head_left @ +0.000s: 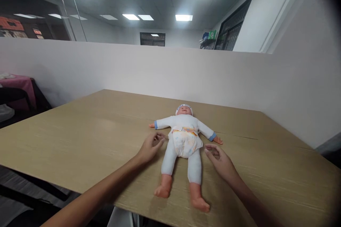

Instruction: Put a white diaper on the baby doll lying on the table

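A baby doll point(186, 120) lies face up on the wooden table point(87, 131), its feet toward me and its arms spread. It wears a white suit with blue cuffs and a white headband with dark print. Around its hips, over the suit, is a printed diaper point(184, 143) with an orange-patterned waistband. My left hand point(151, 146) is just beside the diaper's left edge, fingers curved and apart, holding nothing. On the other side, my right hand point(218, 158) hovers by the diaper's right edge with its fingers loosely bent and nothing in them.
Behind the table runs a low white wall point(133, 67) with glass above it at the left. A pink cloth point(22, 85) and a dark chair point(14, 95) stand off to the left. Below the near table edge a white object point(121, 217) shows partly.
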The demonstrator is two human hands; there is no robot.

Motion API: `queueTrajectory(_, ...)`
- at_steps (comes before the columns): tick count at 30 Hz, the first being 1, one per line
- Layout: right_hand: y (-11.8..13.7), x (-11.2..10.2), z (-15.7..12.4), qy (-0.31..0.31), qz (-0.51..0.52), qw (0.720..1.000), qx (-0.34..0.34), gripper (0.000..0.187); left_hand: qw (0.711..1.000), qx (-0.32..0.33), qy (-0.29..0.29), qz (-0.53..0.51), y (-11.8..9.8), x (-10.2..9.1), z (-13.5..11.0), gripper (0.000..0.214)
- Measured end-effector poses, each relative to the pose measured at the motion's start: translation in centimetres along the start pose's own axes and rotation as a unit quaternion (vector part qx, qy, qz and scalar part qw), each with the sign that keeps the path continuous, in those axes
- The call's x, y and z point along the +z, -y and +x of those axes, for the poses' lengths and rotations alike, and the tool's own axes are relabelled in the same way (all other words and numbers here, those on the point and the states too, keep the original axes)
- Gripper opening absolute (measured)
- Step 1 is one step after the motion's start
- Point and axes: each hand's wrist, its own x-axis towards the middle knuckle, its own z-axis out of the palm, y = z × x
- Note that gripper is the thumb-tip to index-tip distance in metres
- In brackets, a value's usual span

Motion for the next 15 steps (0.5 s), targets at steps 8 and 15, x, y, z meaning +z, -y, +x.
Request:
queueTrajectory(8,-2.8,1.6,9.5,-0.129,-0.366,0.905,-0.174,0.050,0.948,0.045,-0.033,0.314,4.8,2.5,7.5,0.051)
queueTrajectory(15,-5.2,2.4,11.9,-0.049,-0.359,0.915,-0.176,0.043,0.948,0.011,-0.013,0.319,6.3,3.0,9.8,0.050)
